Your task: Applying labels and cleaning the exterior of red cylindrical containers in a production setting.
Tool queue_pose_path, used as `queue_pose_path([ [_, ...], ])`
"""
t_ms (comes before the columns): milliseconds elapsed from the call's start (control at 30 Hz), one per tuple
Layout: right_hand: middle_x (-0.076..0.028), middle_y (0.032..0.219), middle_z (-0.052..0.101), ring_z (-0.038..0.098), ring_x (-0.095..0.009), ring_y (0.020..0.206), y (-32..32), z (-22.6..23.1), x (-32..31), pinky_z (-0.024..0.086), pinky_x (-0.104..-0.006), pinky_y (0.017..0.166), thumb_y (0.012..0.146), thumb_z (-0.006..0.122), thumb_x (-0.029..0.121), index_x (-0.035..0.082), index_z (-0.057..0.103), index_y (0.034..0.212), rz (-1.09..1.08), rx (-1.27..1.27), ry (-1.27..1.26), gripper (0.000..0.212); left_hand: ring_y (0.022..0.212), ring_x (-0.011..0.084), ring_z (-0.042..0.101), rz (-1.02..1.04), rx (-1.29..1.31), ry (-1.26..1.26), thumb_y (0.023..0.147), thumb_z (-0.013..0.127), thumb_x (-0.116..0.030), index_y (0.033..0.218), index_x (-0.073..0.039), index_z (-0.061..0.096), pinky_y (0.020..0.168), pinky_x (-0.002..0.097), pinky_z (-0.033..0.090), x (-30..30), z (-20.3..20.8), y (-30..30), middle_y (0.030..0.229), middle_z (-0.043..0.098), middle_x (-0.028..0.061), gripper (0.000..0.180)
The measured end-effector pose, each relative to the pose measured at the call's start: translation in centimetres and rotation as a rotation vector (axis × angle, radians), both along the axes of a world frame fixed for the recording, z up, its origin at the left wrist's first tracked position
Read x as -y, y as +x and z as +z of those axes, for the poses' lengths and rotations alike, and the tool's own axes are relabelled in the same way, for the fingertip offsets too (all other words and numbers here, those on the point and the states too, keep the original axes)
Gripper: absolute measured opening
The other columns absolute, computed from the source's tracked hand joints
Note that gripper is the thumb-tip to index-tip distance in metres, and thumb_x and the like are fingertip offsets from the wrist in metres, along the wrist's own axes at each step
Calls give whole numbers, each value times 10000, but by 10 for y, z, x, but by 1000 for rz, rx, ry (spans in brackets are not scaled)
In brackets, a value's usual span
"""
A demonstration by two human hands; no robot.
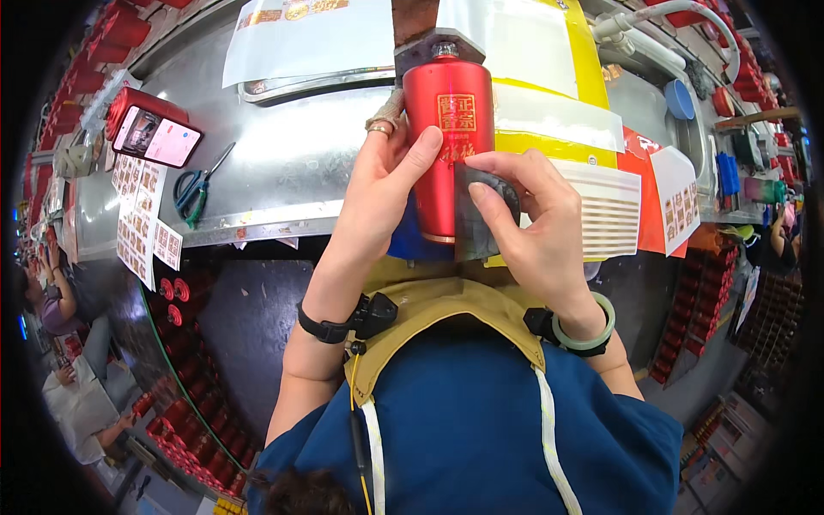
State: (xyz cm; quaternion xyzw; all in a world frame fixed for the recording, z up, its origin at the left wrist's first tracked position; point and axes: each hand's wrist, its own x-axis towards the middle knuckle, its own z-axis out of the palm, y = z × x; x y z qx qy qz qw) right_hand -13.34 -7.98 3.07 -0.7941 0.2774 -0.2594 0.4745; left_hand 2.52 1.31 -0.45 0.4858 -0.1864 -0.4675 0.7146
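Note:
A glossy red bottle [433, 184] with gold lettering and a clear cap stands neck-away in front of me, its base toward my apron. My left hand [390, 176] wraps its left side, the thumb lying on the front below the gold square. A band of pale tape or cloth covers one finger, next to a ring. In my right hand [532, 202] is a dark grey flat piece [470, 215] with a rounded dark part, pinched between thumb and fingers. It lies against the bottle's lower right side. Its exact kind cannot be made out.
On the metal worktable [283, 146] at left lie scissors [196, 190], sticker sheets [137, 219] and a phone [159, 136] propped on a red object. White, yellow and red sheets [592, 197] lie at right, near a pale pipe [661, 13]. People and many red bottles surround the bench.

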Motion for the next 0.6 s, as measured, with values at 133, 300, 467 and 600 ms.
queue_pose_path([
  [133, -121, 884, 653, 634, -279, 771, 2, 5, -2, 495, -361, 671, 873, 732, 6, 52, 741, 1095, -6, -37, -42, 227, 1343, 189, 547, 0, -11, -8, 1054, 655, -203, 1604, 6, 303, 1155, 358, 418, -1, 1, -1, 1483, 546, 153, 686],
  [300, -125, 880, 647, 634, -280, 769, 2, 8, -1, 494, -360, 667, 868, 731, 4, 51, 740, 1088, -5, -77, -53, 225, 1338, 187, 551, -1, -12, -12, 1053, 656, -200, 1600, 3, 314, 1155, 356, 419, -1, -1, -2, 1478, 549, 147, 676],
  [467, -52, 894, 591, 600, -107, 795, 1, 9, 1, 498, -245, 683, 911, 727, -32, -9, 731, 1154, 35, -113, -88, 245, 1341, 186, 547, -2, -20, -10, 1054, 653, -196, 1600, 6, 312, 1157, 357, 419, 0, -1, -1, 1485, 545, 147, 675],
  [600, -58, 890, 595, 609, -107, 807, 1, 7, 1, 507, -246, 684, 909, 730, -26, -5, 732, 1156, 33, -92, -98, 248, 1367, 188, 523, -4, -8, -8, 1063, 639, -209, 1601, 7, 314, 1176, 364, 396, -1, 1, -1, 1497, 535, 152, 664],
])
